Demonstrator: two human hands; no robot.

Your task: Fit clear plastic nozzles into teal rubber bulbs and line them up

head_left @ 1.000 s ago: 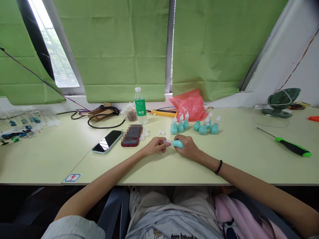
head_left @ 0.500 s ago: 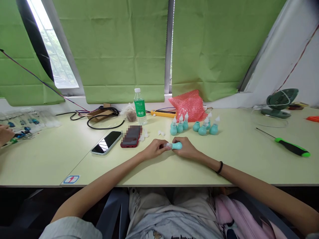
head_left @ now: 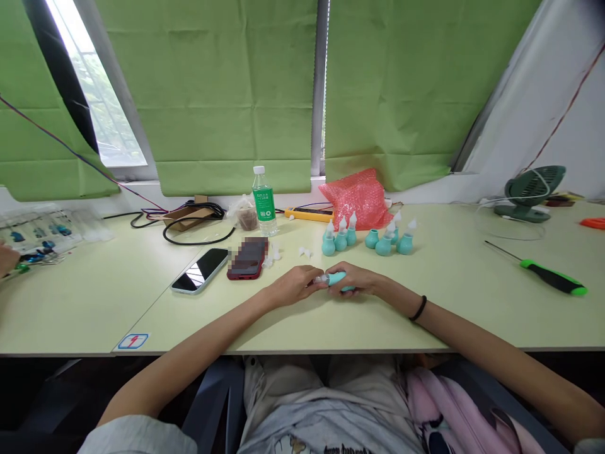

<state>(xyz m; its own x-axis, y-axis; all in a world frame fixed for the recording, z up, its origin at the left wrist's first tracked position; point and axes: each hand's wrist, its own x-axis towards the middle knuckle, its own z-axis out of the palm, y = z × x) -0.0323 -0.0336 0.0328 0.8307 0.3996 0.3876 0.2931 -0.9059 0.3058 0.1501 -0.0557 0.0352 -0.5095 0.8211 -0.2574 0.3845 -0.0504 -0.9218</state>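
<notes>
Just above the table, my right hand (head_left: 355,278) is closed around a turquoise squeeze bulb (head_left: 337,277) lying sideways with its neck to the left. My left hand (head_left: 299,284) pinches a clear nozzle tip (head_left: 321,279) at that neck; the fingers partly cover the join. Beyond my hands stand several turquoise bulbs with pale pointed tips (head_left: 341,238). Among them is one bulb without a tip (head_left: 372,239). A few small white translucent pieces (head_left: 305,252) lie on the table past my left hand.
Two phones, one silver-edged (head_left: 201,271) and one red-cased (head_left: 248,258), lie to the left. Behind them stands a water bottle (head_left: 265,203). A pink bubble-wrap bag (head_left: 359,200) sits at the back, a screwdriver (head_left: 551,275) at right. Another person's hand (head_left: 7,258) shows at far left.
My right hand has turned and wrapped further round the bulb, which now tilts slightly. My left hand keeps its pinch at the nozzle, almost in place.
</notes>
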